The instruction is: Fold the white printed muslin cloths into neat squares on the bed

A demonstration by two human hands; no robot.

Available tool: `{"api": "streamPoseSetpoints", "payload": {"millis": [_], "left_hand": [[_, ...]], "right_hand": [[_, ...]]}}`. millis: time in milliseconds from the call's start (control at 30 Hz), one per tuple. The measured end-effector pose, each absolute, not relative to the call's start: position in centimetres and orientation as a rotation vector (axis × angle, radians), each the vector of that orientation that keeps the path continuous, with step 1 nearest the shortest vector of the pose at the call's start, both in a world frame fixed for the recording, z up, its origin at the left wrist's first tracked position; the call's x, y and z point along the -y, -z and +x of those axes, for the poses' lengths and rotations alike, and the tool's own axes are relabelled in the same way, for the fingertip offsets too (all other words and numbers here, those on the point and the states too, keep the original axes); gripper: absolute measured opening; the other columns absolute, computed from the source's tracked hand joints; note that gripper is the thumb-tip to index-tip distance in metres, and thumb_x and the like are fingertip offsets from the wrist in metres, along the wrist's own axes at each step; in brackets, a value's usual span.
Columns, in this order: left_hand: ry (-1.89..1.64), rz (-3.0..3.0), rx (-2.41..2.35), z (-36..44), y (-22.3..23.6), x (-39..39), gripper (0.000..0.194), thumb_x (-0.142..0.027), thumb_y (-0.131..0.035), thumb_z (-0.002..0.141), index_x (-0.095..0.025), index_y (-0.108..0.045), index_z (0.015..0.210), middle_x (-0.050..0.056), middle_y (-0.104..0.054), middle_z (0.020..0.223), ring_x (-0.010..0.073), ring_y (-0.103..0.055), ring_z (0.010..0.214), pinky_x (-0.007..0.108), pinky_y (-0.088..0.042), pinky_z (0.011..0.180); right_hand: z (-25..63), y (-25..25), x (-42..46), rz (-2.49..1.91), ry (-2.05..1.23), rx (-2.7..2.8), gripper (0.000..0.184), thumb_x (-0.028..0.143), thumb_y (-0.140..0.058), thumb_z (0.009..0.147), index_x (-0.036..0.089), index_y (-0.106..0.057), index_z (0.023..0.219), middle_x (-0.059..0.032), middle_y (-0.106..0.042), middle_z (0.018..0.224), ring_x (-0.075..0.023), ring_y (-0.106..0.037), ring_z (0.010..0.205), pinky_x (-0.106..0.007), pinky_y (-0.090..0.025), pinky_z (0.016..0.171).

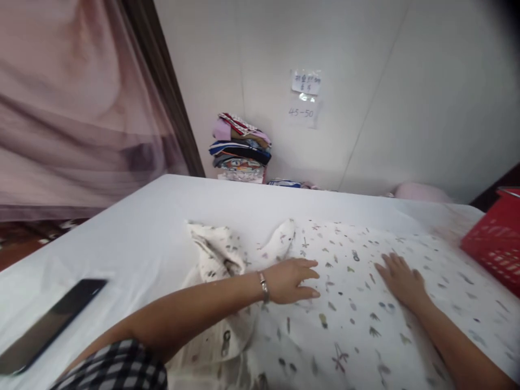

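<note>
A white garment printed with small dark motifs lies spread on the white bed sheet. My left hand rests flat on the cloth near its middle, fingers stretched to the right, a bracelet at the wrist. My right hand lies palm down on the same cloth a little to the right, fingers spread and pointing away from me. A bunched, twisted part of the garment sits left of my left hand. Neither hand grips anything.
A dark phone lies on the sheet at the near left. A red plastic basket stands at the right edge. Folded clothes are stacked against the far wall, below paper notes. A pink curtain hangs at left.
</note>
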State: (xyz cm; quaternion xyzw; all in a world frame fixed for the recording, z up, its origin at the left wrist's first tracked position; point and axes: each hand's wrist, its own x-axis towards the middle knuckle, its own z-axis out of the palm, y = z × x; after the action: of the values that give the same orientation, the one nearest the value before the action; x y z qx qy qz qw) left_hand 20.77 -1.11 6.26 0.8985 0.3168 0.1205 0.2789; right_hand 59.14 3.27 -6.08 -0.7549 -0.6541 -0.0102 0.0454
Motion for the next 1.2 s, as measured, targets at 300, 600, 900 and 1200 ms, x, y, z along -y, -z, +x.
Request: {"api": "streamPoseSetpoints", "payload": {"millis": [300, 600, 900, 1200], "left_hand": [[-0.684, 2.250, -1.736, 8.1, -6.2, 10.9, 0.037, -0.039, -0.042, 0.086, -0.026, -0.053, 0.119, 0.005, -0.049, 0.131, 0.0212, -0.044, 0.121, 0.040, -0.039, 0.100], [-0.734, 2.188, -1.998, 8.6, -1.6, 16.6, 0.056, -0.047, -0.052, 0.078, -0.022, -0.044, 0.127, 0.009, -0.043, 0.136, 0.0252, -0.035, 0.127, 0.047, -0.026, 0.107], [-0.591, 2.278, -1.979, 9.8, 0.7, 17.3, 0.075, -0.038, -0.056, 0.075, -0.021, -0.022, 0.139, 0.010, -0.019, 0.148, 0.0263, -0.018, 0.135, 0.050, -0.016, 0.108], [-0.733, 2.222, -2.031, 10.1, 0.9, 17.8, 0.055, -0.027, -0.054, 0.073, -0.014, -0.042, 0.126, 0.014, -0.040, 0.137, 0.0278, -0.032, 0.128, 0.046, -0.021, 0.105]], "right_hand": [[48.8, 5.9, 2.3, -1.850, -0.022, 2.391, 0.060, 0.054, -0.018, 0.087, 0.026, -0.029, 0.139, -0.0011, -0.020, 0.147, -0.0225, -0.015, 0.135, -0.048, -0.016, 0.107], [47.7, 6.7, 2.9, -1.855, -0.004, 2.425, 0.059, 0.055, -0.022, 0.086, 0.026, -0.037, 0.136, -0.0005, -0.022, 0.146, -0.0229, -0.017, 0.134, -0.048, -0.017, 0.107], [46.9, 5.4, 3.2, -1.899, -0.093, 2.407, 0.058, 0.054, -0.023, 0.087, 0.026, -0.037, 0.136, -0.0003, -0.020, 0.147, -0.0213, -0.014, 0.135, -0.047, -0.014, 0.109], [44.4, 3.2, 3.6, -1.873, -0.393, 2.116, 0.057, 0.055, -0.036, 0.082, 0.024, -0.047, 0.129, -0.0047, -0.024, 0.146, -0.0266, -0.015, 0.135, -0.051, -0.017, 0.107]]}}
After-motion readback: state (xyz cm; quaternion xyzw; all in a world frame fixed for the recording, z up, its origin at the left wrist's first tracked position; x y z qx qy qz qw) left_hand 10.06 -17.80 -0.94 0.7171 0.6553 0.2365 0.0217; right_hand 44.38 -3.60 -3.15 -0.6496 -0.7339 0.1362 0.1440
